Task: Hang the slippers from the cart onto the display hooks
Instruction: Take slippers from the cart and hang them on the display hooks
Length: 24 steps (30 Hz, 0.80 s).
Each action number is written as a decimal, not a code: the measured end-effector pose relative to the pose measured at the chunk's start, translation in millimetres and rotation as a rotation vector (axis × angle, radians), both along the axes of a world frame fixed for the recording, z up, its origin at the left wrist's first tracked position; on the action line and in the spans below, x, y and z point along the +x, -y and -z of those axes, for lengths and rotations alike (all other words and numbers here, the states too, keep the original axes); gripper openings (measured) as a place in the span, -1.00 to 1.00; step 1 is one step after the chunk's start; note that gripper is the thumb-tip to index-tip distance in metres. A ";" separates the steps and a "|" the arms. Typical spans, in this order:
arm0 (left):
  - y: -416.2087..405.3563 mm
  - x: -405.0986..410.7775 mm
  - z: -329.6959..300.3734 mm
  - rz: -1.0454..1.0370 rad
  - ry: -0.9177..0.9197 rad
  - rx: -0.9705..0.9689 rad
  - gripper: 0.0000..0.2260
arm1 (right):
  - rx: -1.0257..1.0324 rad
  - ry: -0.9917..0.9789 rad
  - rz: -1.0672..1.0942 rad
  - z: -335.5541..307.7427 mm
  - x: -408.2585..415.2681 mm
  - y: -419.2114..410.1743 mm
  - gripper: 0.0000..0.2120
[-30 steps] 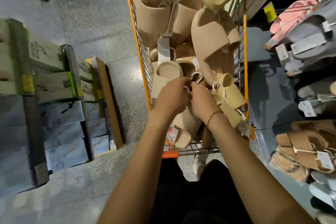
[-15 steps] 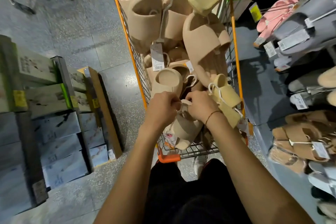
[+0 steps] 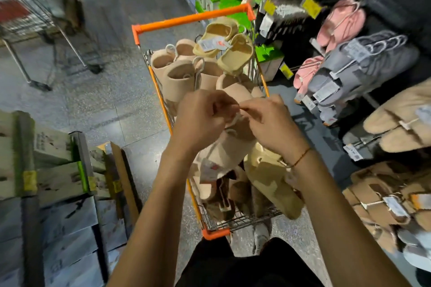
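Hands over cart (image 3: 149, 28) | my left hand (image 3: 200, 119) and right hand (image 3: 268, 121) both pinch beige slipper pair's (image 3: 233, 147) hanger loop

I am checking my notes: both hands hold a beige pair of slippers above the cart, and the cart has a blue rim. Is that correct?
One detail is wrong: the cart has an orange rim, not blue, as the head view shows. The rest stands: the left hand and right hand hold the beige pair of slippers above the cart.
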<state>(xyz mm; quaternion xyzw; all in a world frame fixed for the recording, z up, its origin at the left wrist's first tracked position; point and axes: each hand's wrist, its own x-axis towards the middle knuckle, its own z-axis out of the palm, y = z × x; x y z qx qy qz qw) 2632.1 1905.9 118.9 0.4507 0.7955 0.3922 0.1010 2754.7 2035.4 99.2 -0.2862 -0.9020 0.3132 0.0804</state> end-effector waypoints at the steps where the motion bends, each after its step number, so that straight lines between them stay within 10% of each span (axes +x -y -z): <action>1: -2.1 0.0 -12.1 0.025 0.008 0.026 -0.94 | 0.034 -0.002 -0.002 -11.9 4.0 -2.3 -0.67; 18: 19.6 172.0 -114.5 0.104 0.124 0.557 -0.87 | 0.221 -0.719 0.226 -124.3 181.5 59.9 -0.85; 24: 21.9 234.0 -70.4 0.046 0.011 0.236 -0.81 | 0.320 -0.782 0.385 -164.4 273.2 81.0 -0.83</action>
